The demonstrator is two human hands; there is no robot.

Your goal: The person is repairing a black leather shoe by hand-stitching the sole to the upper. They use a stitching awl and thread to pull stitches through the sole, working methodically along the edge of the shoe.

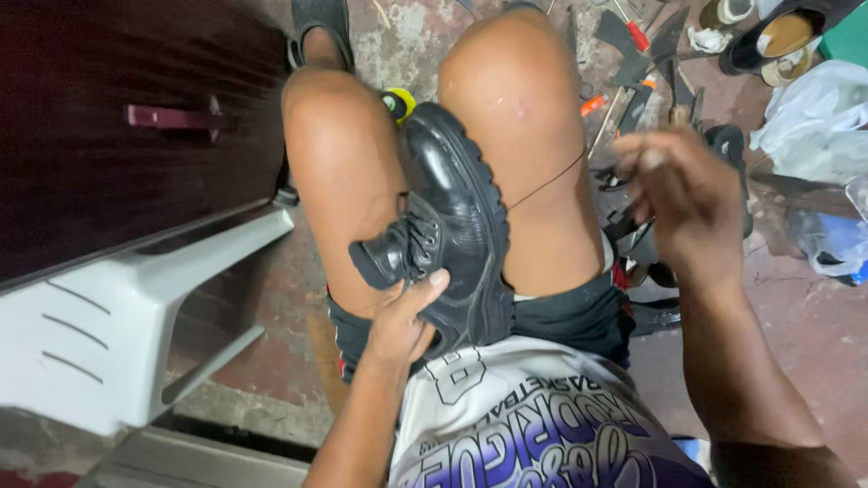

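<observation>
Gripping the heel end of a black lace-up boot (457, 226) clamped between the knees, the left hand (402, 325) has fingers closed on the upper, while the right hand (687, 203), at three o'clock from the boot, appears pinched on a taut dark thread (547, 183) running to the sole edge, though blur leaves its exact closure uncertain. Judged risks: the thread may snap or cut into the bare thigh it crosses if pulled harder, and the boot may twist loose since only knees and one hand restrain it. Loose tools (633, 63) on the floor at one o'clock present a snag hazard.
</observation>
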